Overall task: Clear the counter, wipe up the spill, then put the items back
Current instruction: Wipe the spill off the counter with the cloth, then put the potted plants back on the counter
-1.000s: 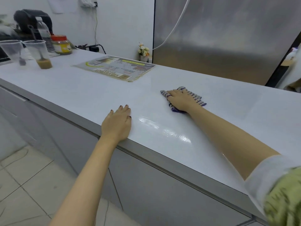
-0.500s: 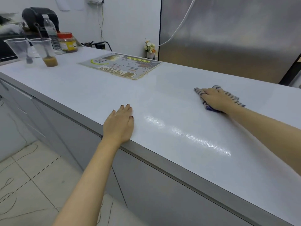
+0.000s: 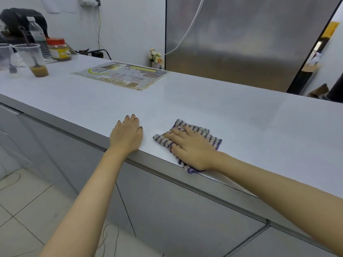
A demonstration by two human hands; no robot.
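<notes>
The fingers (image 3: 176, 135) of the right hand (image 3: 191, 147) lie flat and slightly spread on top of a striped cloth (image 3: 207, 135), pressing it down on the bench (image 3: 241, 115); they are not closed around it. The cloth is white with blue-purple stripes, a little crumpled, and it lies at the front edge of the bench, with one corner reaching that edge under the heel of the hand. The left hand (image 3: 127, 136) rests palm down just beside the cloth, on the left of it, not touching it. Its fingers (image 3: 131, 120) are straight and close together, with dark nail polish, and they hold nothing. The wrist crosses the front edge of the bench.

Farther back, near the rear edge, a laminated printed sheet (image 3: 120, 75) lies flat. Toward the far left end of the bench stand two clear plastic cups. One cup (image 3: 32, 60) has brown liquid at the bottom and a stirrer inside; the other cup (image 3: 5, 60) is partly cut by the frame edge. Behind them stand a jar with an orange lid (image 3: 58, 50) and a water bottle (image 3: 38, 38). A small pot of flowers (image 3: 155, 57) stands at the rear edge, beside a large steel refrigerator (image 3: 241, 39).
</notes>
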